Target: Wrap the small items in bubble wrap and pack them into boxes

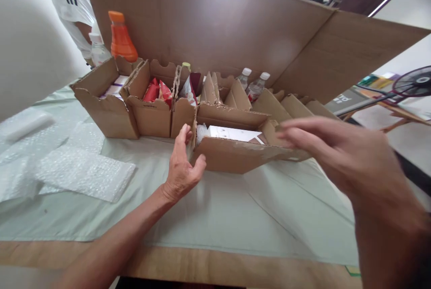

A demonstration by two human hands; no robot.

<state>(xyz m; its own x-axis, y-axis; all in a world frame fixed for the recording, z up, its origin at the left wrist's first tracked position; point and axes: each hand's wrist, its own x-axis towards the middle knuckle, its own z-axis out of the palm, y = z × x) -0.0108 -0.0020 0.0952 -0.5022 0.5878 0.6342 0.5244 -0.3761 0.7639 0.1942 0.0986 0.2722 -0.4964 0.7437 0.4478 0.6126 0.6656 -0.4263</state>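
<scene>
A long open cardboard box (pixel 232 159) lies across the front of a row of boxes, with a white carton (pixel 232 133) and clear plastic wrap (pixel 202 133) inside. At its left end is my left hand (pixel 183 168), thumb and fingers apart, holding nothing. My right hand (pixel 340 159), blurred, hovers by the box's right end; its fingers stretch out to the left and nothing shows in them. Behind stand open cardboard bins: one holds red packets (pixel 157 91), another a white and dark red packet (pixel 191 89), and the leftmost one white boxes (pixel 117 87).
Bubble wrap (pixel 84 168) lies on the green cloth (pixel 208 217) at left. An orange bottle (pixel 121 37) and clear bottles (pixel 257 86) stand behind the bins, before a tall cardboard panel (pixel 208 24). A person (pixel 72 6) is at the back left; a fan (pixel 415 81) is at right.
</scene>
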